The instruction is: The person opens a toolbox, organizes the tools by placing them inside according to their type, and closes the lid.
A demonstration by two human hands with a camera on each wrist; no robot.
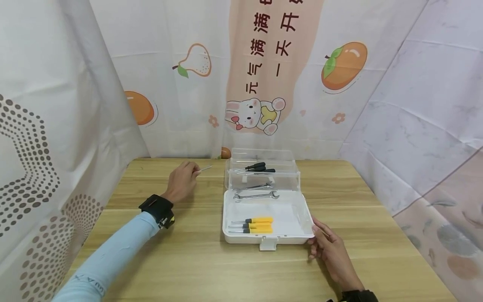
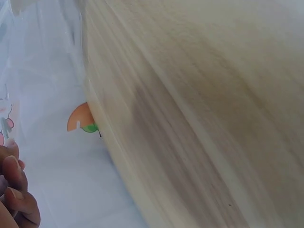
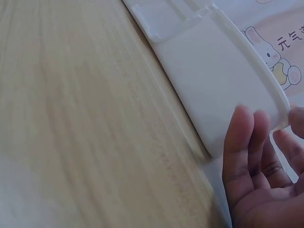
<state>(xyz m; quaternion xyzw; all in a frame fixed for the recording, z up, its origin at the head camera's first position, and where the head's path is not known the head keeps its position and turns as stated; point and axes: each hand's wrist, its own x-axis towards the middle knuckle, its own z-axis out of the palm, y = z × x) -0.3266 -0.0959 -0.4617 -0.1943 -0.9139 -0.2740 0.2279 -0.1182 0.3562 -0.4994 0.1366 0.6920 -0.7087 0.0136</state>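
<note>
My left hand [image 1: 182, 181] is over the table left of the box, pinching a slim silver tool [image 1: 206, 168]. In the left wrist view the tool's tip [image 2: 5, 127] sticks out past the fingertips; the rest is hidden in the hand. With my right hand [image 1: 332, 253] I hold the front right corner of a white plastic toolbox [image 1: 290, 218], thumb at the rim and fingers outside. Inside lie yellow-handled screwdrivers [image 1: 260, 225] and silver wrenches [image 1: 258, 196]. Black-handled screwdrivers [image 1: 256, 167] rest in the raised clear lid [image 1: 264, 154].
The box stands on a wood-grain table [image 1: 196, 268], its white latch [image 1: 268, 243] hanging at the front. A printed curtain [image 1: 181, 25] closes off the table's back edge, and more cloth [image 1: 422, 105] hangs at both sides.
</note>
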